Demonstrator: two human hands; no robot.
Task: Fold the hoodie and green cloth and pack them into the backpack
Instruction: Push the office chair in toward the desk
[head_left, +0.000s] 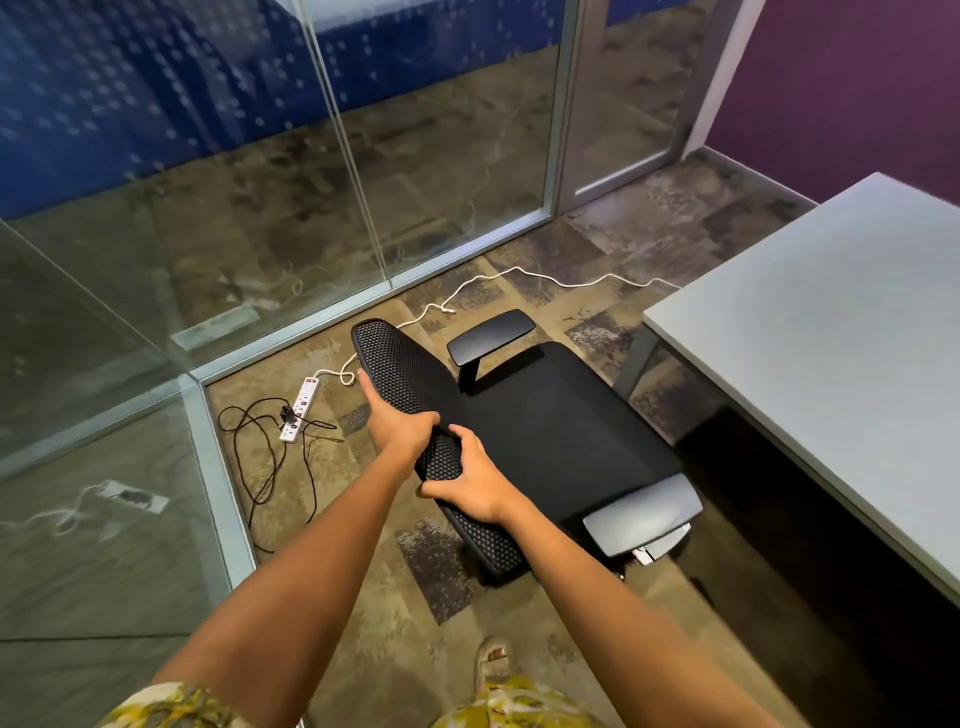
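The left hand (397, 427) is closed over the top edge of the mesh backrest (415, 410) of a black office chair (550, 426), with the fingers wrapped over the far side. The right hand (470, 480) grips the same backrest just beside it, a little nearer to the person, with the thumb on top and the fingers curled under the edge. Both arms are stretched forward. Beyond the hands is the chair seat with two grey armrests, and to the right of them stands a grey table (831, 332). To the left of the left hand, a white power strip (300, 409) lies on the carpet with a black cable (260, 467) tangled near it. Behind it is a glass wall (208, 208). The hoodie, the green cloth and the backpack are not visible in this view.
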